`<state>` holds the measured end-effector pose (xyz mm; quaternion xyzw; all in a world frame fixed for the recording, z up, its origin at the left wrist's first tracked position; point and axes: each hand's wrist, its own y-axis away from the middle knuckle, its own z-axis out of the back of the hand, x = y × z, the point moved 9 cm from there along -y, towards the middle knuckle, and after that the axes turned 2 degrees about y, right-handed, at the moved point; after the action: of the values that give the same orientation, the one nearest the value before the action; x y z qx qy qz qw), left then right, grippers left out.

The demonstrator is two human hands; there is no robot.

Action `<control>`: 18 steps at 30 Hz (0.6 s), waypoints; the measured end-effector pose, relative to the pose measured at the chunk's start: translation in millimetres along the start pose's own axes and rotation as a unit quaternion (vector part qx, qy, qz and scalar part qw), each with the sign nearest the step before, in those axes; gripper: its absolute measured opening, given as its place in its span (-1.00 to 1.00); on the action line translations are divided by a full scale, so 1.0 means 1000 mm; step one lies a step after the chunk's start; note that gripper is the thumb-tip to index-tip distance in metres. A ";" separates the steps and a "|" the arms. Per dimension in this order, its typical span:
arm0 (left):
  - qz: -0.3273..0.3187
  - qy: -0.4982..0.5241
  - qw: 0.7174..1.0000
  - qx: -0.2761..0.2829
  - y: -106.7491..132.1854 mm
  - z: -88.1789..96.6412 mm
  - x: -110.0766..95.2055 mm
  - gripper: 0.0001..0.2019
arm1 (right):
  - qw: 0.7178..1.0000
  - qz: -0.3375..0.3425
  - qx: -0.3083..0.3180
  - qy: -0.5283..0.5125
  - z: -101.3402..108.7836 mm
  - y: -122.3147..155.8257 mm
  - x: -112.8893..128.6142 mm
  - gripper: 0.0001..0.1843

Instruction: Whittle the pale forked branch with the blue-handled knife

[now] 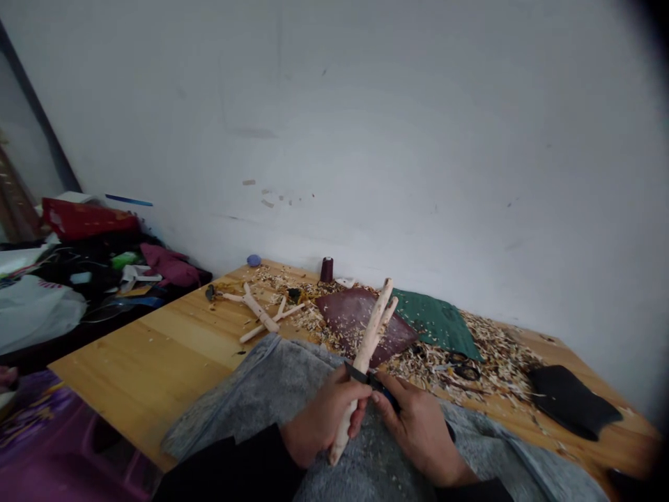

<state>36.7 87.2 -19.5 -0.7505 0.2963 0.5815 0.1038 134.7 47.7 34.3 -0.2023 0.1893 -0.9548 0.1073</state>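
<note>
My left hand (pixel 329 411) is closed round the lower part of a peeled, forked wooden branch (pixel 372 335), which tilts up and away from me. In my right hand (pixel 418 425) is a knife (pixel 357 372) with a dark blade and a dark blue handle. The blade lies across the branch just above my left fingers, and my left thumb is close to it. Both hands are over a grey cloth (pixel 293 373) that covers the near side of the table and my lap. Part of the knife handle is hidden by my right fingers.
Wood shavings (pixel 496 348) are strewn over the wooden table (pixel 141 362). Two peeled forked branches (pixel 258 307) lie left of centre. Beyond my hands are a maroon sheet (pixel 345 317), a green sheet (pixel 439 321), scissors (pixel 465 369) and a thread spool (pixel 327 270). A black piece (pixel 569 401) lies right.
</note>
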 end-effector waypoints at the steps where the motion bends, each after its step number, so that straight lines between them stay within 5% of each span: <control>1: -0.008 -0.031 0.999 -0.002 0.001 0.000 -0.001 -0.83 | 1.000 0.000 -0.004 0.012 0.000 0.000 0.001 -0.59; 7: -0.026 -0.177 0.984 0.009 0.004 -0.002 -0.006 -0.60 | 0.995 0.015 -0.029 0.098 0.000 0.002 0.005 -0.61; 18: -0.047 -0.125 0.991 -0.004 0.006 0.001 -0.007 -0.75 | 0.997 0.012 -0.025 0.067 0.005 0.002 0.006 -0.54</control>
<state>31.2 85.0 -11.6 -0.6852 0.2430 0.6666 0.1646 131.8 42.4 39.7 -0.1378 0.2228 -0.9598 0.1011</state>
